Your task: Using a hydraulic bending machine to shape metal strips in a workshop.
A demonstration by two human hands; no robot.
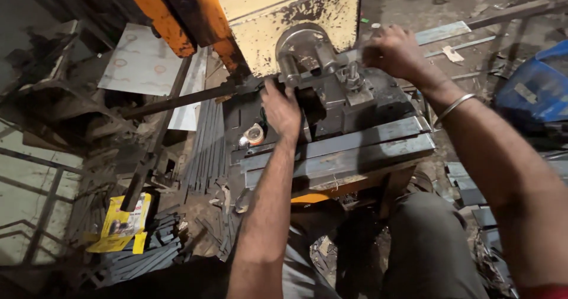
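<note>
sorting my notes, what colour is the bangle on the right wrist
Silver metal: the thin round bangle sits on the wrist behind the right hand; head view shows it best.

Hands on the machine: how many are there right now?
2. The left hand rests on the dark block below the round steel roller; the right hand is closed at the machine's right side. No other hands in view.

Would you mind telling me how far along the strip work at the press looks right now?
Done: dark cut strips lie piled on the floor. In hand: the left hand presses a metal strip at the die block, while the right hand grips it. Left: long strips beside the press bed wait.
</note>
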